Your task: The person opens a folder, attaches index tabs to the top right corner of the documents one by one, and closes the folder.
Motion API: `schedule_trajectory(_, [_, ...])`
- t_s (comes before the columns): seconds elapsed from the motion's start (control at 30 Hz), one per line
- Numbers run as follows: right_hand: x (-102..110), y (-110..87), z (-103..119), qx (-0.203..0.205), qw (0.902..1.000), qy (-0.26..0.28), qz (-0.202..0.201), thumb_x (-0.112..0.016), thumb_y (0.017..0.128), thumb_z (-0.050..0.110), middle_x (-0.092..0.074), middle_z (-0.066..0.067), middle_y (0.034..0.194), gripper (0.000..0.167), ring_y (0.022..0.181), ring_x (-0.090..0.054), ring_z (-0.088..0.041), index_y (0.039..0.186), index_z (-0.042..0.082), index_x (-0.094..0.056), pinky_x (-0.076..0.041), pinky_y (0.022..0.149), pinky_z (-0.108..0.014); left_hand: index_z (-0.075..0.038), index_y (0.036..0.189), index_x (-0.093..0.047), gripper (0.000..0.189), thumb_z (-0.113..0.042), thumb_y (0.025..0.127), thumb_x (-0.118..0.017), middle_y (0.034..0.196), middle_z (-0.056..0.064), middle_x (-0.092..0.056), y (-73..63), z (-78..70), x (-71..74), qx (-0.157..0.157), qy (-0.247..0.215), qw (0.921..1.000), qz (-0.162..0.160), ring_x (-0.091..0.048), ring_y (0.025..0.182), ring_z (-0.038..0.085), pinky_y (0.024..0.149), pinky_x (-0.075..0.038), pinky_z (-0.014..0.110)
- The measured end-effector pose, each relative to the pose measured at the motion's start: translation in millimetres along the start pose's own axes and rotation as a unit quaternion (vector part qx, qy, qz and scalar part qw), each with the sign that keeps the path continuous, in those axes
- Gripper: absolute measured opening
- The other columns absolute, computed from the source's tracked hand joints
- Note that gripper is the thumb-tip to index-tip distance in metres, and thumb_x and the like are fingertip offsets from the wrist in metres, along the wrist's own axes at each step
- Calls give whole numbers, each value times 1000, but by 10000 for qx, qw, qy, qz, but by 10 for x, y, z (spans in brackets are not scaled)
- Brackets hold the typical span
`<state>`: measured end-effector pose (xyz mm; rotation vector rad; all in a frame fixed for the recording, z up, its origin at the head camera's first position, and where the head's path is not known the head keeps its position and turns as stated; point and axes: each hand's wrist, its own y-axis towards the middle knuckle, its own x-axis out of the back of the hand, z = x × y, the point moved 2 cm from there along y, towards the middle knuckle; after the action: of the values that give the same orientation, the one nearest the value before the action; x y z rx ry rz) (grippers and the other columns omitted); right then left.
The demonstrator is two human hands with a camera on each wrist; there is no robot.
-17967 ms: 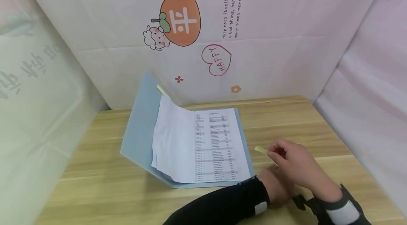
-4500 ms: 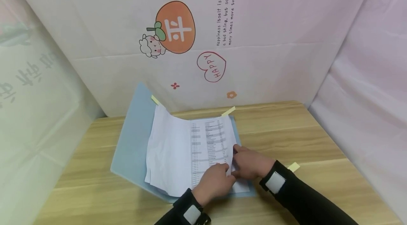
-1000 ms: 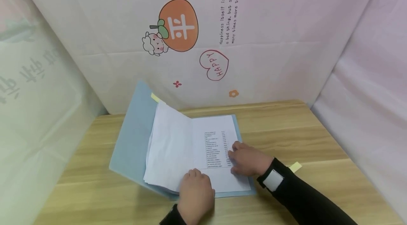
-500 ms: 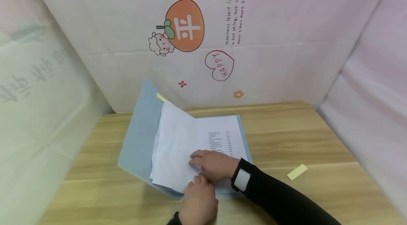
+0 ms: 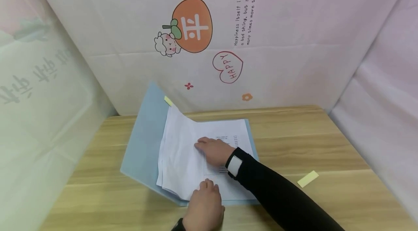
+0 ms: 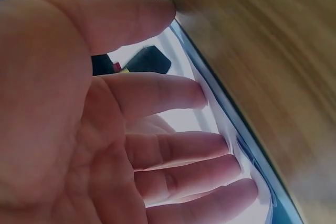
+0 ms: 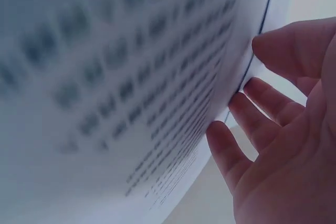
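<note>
A light blue folder lies open on the table, its left cover tilted up. Turned white sheets lean against that cover, and a printed page lies flat on the right side. My right hand rests on the paper near the fold, fingers extended and fingertips on the sheet in the right wrist view. At the folder's lower edge is my left hand; its loosely spread fingers touch the paper's margin in the left wrist view. Neither hand grips anything. A pale yellow sticky tab shows at the top of the turned sheets.
A loose yellow sticky strip lies on the wooden table, right of the folder. White printed cloth hangs behind the table and along both sides.
A yellow strip was set on the right page's top edge, and that page was turned left. My right hand then moved left to the fold and slid upward along it.
</note>
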<state>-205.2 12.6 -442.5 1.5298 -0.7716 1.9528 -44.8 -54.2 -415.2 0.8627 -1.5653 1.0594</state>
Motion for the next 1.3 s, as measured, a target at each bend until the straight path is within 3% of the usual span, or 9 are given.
schedule_trajectory(0.17, [-38,235,-129,-355,9990,-255,-18,-54,97,11,-44,-4,152,54,137,-42,-22,150,17,-47,-41,103,-49,2,118,-69,56,-43,85,-74,109,16,-58,9,-7,10,89,68,9998,186,-54,95,24,69,-52,38])
schedule_trajectory(0.47, [-63,545,-241,-1009,9946,-139,196,-55,96,16,-29,1,161,62,145,-27,-20,156,22,-37,-29,109,-57,0,120,-69,56,-43,85,-74,108,16,-59,4,7,14,136,125,9996,206,-55,92,24,68,-53,37])
schedule_trajectory(0.77, [-92,629,-307,-1060,9929,62,543,-58,97,23,-21,0,163,66,147,-21,-22,158,24,-31,-24,111,-58,-3,128,-66,62,-49,86,-71,128,21,-59,21,-2,15,85,238,9983,520,-56,105,28,73,-54,35])
schedule_trajectory(0.93, [-129,478,-248,-835,9934,338,705,-56,96,20,-21,-1,163,67,148,-19,-21,157,29,-31,-24,111,-59,-2,130,-65,70,-55,84,-72,129,23,-58,20,-4,2,100,238,9983,530,-56,106,29,74,-54,35])
schedule_trajectory(1.13, [31,55,125,-408,9939,244,995,-62,89,10,-24,-5,162,78,146,-26,-21,156,36,-32,-37,106,-48,2,130,-63,76,-54,81,-75,129,26,-56,21,26,-22,137,-74,9988,466,-57,105,30,74,-55,36])
schedule_trajectory(1.23, [131,-179,309,-292,9917,179,1236,-68,88,14,-21,-7,163,81,141,-34,-21,154,43,-33,-50,84,-36,5,130,-60,78,-52,80,-77,127,26,-56,12,20,-18,160,-202,9990,379,-57,101,28,72,-55,35])
schedule_trajectory(1.3, [195,-314,411,-246,9895,197,1410,-71,88,17,-20,-9,163,79,140,-35,-22,152,47,-34,-50,71,-30,8,131,-58,81,-51,79,-78,128,27,-56,2,10,-14,204,-254,9988,353,-57,103,29,74,-55,36])
